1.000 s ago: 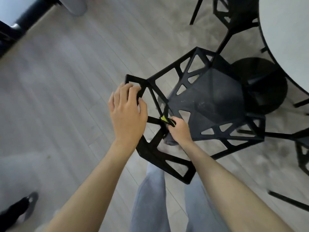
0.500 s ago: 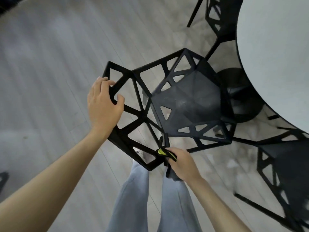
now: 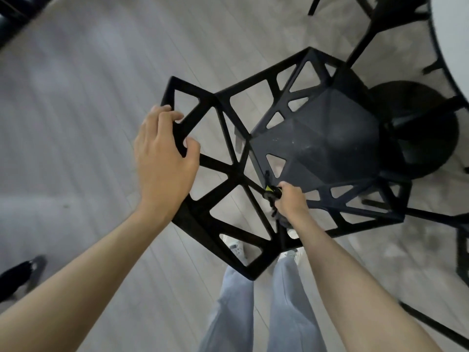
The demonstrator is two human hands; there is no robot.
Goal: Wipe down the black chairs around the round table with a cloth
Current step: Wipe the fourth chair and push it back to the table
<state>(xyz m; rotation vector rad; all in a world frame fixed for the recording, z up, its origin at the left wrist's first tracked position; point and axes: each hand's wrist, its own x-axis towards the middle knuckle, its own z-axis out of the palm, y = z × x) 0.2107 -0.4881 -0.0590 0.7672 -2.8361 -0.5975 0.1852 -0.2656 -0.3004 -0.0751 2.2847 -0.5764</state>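
The black chair [image 3: 299, 158] stands on the wood floor [image 3: 83, 102] right in front of the person, with its seat turned toward the round bench [image 3: 454, 47] at the top right. The left hand [image 3: 162, 158] holds the top edge of the chair back, with its fingers [image 3: 165, 114] curled over one bar and the thumb hooked under it. The right hand [image 3: 289, 201] is closed tight around a dark cloth [image 3: 272, 196] with a bit of yellow on it, and presses it on a thin bar where the back meets the seat. The chair looks hard and stiff, made of many straight bars with big holes between them, so it will not bend when you push on it. It is probably light enough to tip or slide, so holding the top bar is a good way to keep it from moving. The bars are easy to wrap fingers around. The cloth is soft and floppy and can fold around each bar. The flat seat shows pale dusty specks, so it seems to need wiping too. More black chairs [image 3: 375, 11] stand near the bench, at the top and at the right edge.
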